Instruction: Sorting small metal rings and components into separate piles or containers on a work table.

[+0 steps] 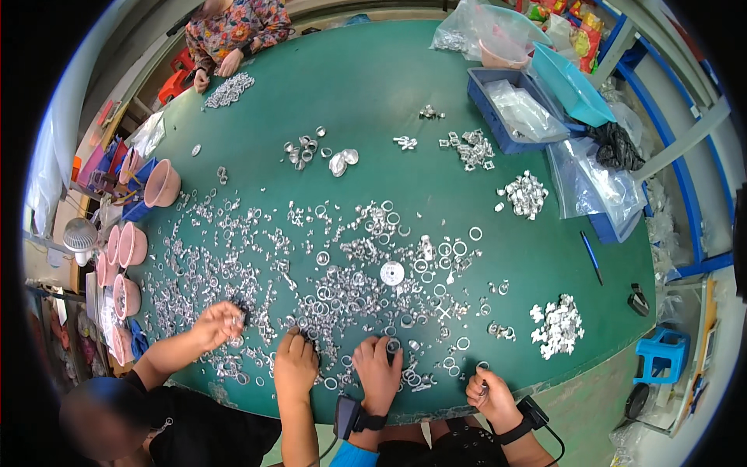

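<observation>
My left hand [377,375], with a black strap on its wrist, rests at the near edge of a wide spread of small silvery metal parts [342,292]. A metal ring [393,345] sits between its thumb and index finger. To the right, my right hand [492,401] is closed, palm turned up, over the table's near edge. A small silvery ring [482,365] shows at its fingertips; the rest of what it holds is partly hidden. Rings, links and tiny castings lie mixed around both hands. A flat white disc [392,272] lies on the parts beyond my left hand.
A co-worker's hands [296,366] work the pile at my left; another person [233,39] sits at the far left. Sorted heaps, such as white pieces [558,327], dot the green table [389,93]. Pink tubs [162,184], a blue crate [510,109] and a pen [591,258] stand or lie around.
</observation>
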### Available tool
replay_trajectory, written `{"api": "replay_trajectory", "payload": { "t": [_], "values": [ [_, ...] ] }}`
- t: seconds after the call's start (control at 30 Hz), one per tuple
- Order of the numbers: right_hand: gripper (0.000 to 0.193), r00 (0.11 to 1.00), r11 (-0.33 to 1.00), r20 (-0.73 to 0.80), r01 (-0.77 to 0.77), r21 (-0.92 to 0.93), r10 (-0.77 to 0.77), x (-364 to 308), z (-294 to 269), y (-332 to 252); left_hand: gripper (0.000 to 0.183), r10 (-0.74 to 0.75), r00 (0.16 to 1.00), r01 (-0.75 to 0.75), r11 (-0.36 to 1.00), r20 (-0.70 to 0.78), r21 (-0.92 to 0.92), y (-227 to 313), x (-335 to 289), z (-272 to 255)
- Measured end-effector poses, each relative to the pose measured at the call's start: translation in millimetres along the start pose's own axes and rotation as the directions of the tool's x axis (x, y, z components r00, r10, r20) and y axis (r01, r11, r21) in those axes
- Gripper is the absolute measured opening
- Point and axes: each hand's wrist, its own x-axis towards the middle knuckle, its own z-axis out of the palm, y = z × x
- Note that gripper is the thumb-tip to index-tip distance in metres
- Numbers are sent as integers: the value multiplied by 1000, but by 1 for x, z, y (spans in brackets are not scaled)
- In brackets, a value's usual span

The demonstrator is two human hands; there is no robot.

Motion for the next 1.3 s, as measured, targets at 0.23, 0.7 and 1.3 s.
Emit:
{"api": "replay_trajectory", "payload": {
  "t": [0.23,0.7,1.3],
  "values": [
    [25,989,948,-30,127,-293,-142,-13,10,31,19,-205,978,193,831,36,-521,-7,-23,-8],
    [19,948,898,-13,298,-324,-319,-22,-14,53,29,73,997,-71,981,3,-181,-18,-37,-13],
    [12,641,383,-7,450,-807,-768,-7,-36,19,18,412,900,-387,906,145,-171,52,-18,26]
  ]
}}
